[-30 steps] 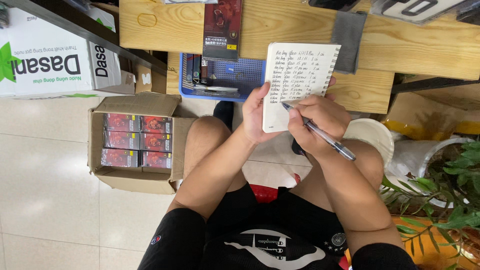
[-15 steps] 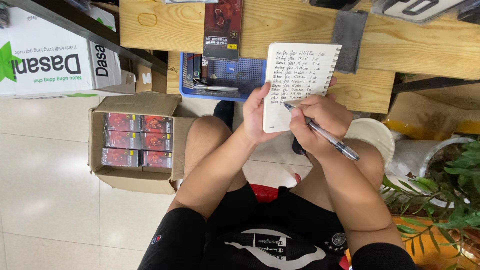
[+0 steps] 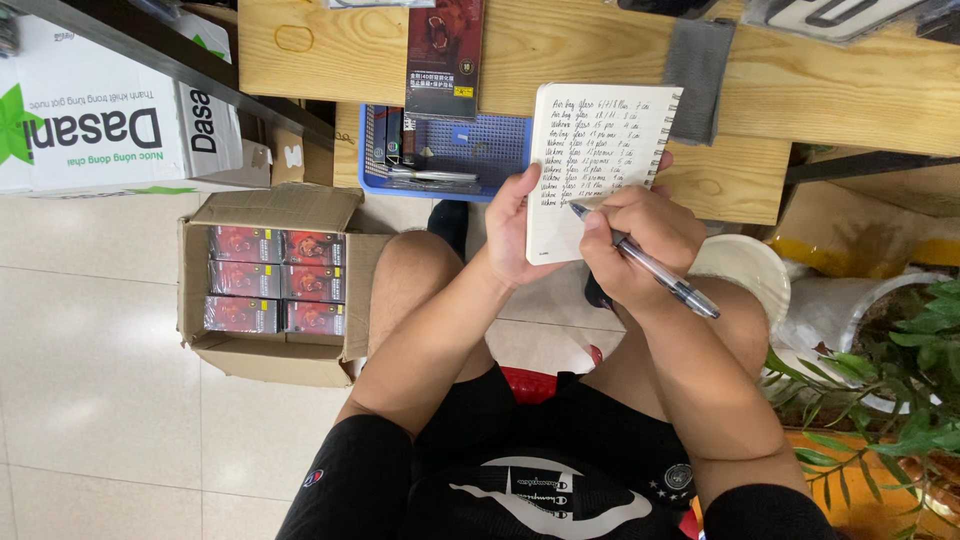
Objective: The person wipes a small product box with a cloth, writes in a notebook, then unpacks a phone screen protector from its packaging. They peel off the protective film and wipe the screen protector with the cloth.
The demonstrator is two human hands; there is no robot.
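Above the knees, mid-frame: left hand (image 3: 520, 225) holds a spiral notepad (image 3: 600, 165) upright by its lower left corner, fingers curled shut around the edge, thumb on the front. Page has handwritten lines on the upper half, lower part blank.

Right hand (image 3: 640, 245) has its fingers closed on a clear-barrelled pen (image 3: 650, 268), tip touching the page just under the last written line. Pen body slants down and right, past the hand.

Packages:
- Blue plastic basket (image 3: 500, 150) on the lower wooden shelf (image 3: 730, 180), just left of the notepad, with flat dark packs inside.
- Dark red flat pack (image 3: 443, 55) lying on the wooden desk (image 3: 560, 50), overhanging its front edge above the basket.
- Grey strip (image 3: 695, 75) draped over the desk edge, right of the notepad.
- Open cardboard box (image 3: 270, 290) on the floor beside the left knee, filled with red-and-black small boxes in two columns.
- White carton (image 3: 100, 125) with green and black print, far left, under a dark rail.

Edges/room: tiled floor (image 3: 90, 400) open to the left of the cardboard box. Right side is tight: white round pots (image 3: 745, 265) and a green plant (image 3: 890, 400) sit close to the right knee.
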